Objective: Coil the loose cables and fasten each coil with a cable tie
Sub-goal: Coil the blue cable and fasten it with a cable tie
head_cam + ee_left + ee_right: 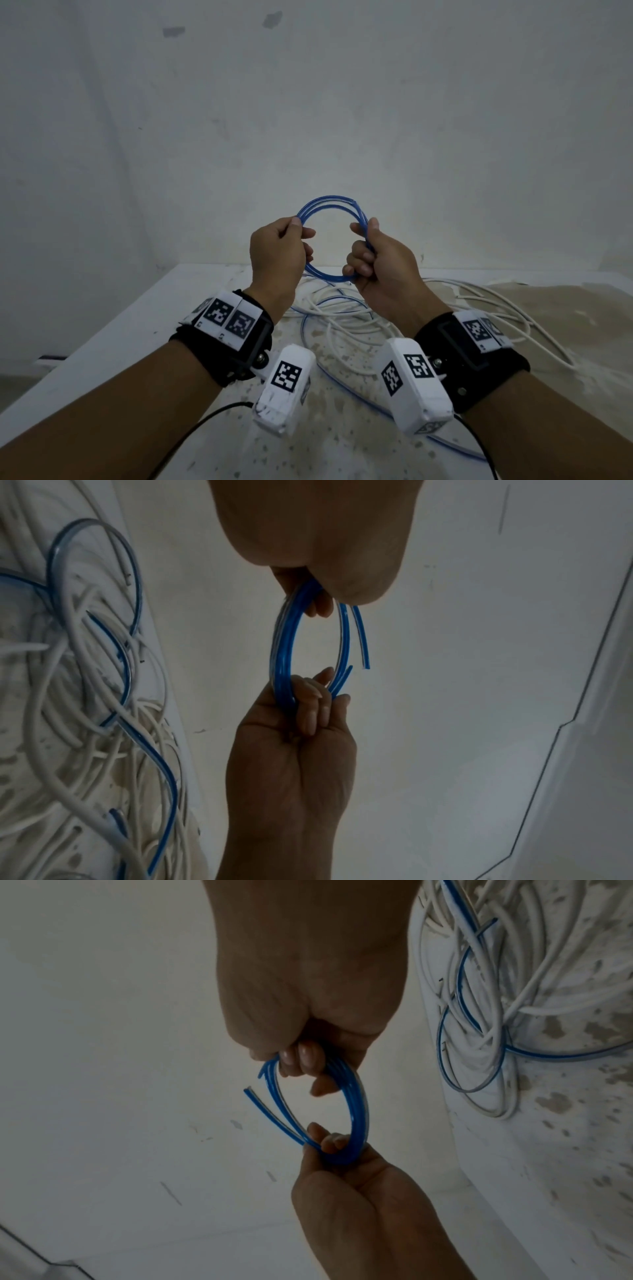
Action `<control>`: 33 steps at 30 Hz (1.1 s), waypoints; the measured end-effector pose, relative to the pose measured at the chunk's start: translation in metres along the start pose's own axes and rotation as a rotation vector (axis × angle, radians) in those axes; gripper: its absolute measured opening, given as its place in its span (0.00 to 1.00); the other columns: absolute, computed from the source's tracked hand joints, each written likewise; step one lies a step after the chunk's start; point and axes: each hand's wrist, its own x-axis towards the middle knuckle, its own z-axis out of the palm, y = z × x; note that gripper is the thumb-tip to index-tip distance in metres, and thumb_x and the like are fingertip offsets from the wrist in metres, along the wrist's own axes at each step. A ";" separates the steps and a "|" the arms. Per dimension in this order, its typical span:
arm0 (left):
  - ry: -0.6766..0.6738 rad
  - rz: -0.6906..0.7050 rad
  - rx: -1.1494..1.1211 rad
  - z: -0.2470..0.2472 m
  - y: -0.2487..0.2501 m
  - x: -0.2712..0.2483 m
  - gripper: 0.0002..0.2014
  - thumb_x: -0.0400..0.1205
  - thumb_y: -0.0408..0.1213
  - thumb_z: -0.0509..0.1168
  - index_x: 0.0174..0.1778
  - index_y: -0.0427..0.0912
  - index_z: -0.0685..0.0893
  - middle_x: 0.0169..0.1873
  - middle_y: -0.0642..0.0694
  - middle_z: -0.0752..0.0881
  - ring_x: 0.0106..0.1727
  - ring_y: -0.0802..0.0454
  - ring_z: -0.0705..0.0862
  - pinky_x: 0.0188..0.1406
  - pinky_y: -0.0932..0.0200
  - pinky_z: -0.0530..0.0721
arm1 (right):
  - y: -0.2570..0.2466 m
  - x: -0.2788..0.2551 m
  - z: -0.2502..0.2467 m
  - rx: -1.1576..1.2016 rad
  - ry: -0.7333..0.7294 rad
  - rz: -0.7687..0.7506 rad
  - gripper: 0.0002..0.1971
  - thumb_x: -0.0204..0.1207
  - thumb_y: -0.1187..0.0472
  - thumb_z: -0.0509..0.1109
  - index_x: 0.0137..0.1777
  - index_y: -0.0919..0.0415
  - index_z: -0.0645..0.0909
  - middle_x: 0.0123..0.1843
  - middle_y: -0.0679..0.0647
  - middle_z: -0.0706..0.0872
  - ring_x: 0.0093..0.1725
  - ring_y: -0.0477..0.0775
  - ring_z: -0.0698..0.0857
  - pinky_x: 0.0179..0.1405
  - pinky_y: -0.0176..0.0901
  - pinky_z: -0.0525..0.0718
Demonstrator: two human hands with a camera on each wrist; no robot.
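2 hands round blue coil

2 hands; 1 blue coil of about 3 loops; 1 tangle of white cables, count unclear; 2 wrist cameras.

A plain pale wall with a few grey patches fills the far side. A white table stands against it, its top stained and speckled brown toward the right. The light is dim and bluish.
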 end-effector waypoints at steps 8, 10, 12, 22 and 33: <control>0.041 -0.108 -0.215 0.000 0.004 -0.001 0.13 0.88 0.32 0.60 0.39 0.40 0.86 0.32 0.46 0.83 0.23 0.57 0.78 0.28 0.61 0.83 | -0.007 0.001 0.000 -0.053 -0.018 0.072 0.16 0.87 0.52 0.61 0.41 0.60 0.75 0.24 0.49 0.64 0.21 0.47 0.62 0.24 0.40 0.75; 0.020 -0.108 -0.195 -0.002 0.001 -0.003 0.13 0.88 0.32 0.60 0.39 0.39 0.85 0.30 0.46 0.81 0.23 0.56 0.78 0.28 0.60 0.83 | -0.013 0.002 -0.002 -0.064 -0.025 0.079 0.15 0.87 0.51 0.62 0.40 0.60 0.75 0.25 0.49 0.65 0.22 0.47 0.63 0.25 0.40 0.75; -0.004 -0.085 -0.154 -0.004 -0.002 -0.004 0.14 0.88 0.32 0.60 0.38 0.39 0.85 0.29 0.48 0.82 0.22 0.57 0.77 0.26 0.60 0.81 | -0.019 0.001 -0.003 -0.079 -0.059 0.102 0.16 0.86 0.50 0.63 0.40 0.59 0.75 0.25 0.50 0.67 0.22 0.48 0.65 0.27 0.41 0.77; -0.112 -0.003 -0.071 -0.004 0.004 -0.004 0.09 0.89 0.36 0.60 0.56 0.44 0.87 0.42 0.46 0.90 0.22 0.58 0.76 0.23 0.63 0.79 | -0.017 0.002 -0.008 -0.136 -0.154 0.128 0.16 0.87 0.54 0.61 0.37 0.57 0.71 0.23 0.47 0.59 0.19 0.45 0.58 0.23 0.36 0.72; -0.304 0.158 0.191 -0.013 0.006 0.010 0.13 0.89 0.41 0.60 0.59 0.44 0.89 0.42 0.48 0.89 0.20 0.54 0.77 0.21 0.61 0.78 | -0.016 0.001 -0.010 -0.288 -0.183 0.106 0.15 0.88 0.56 0.60 0.39 0.58 0.70 0.22 0.46 0.61 0.18 0.44 0.59 0.21 0.37 0.68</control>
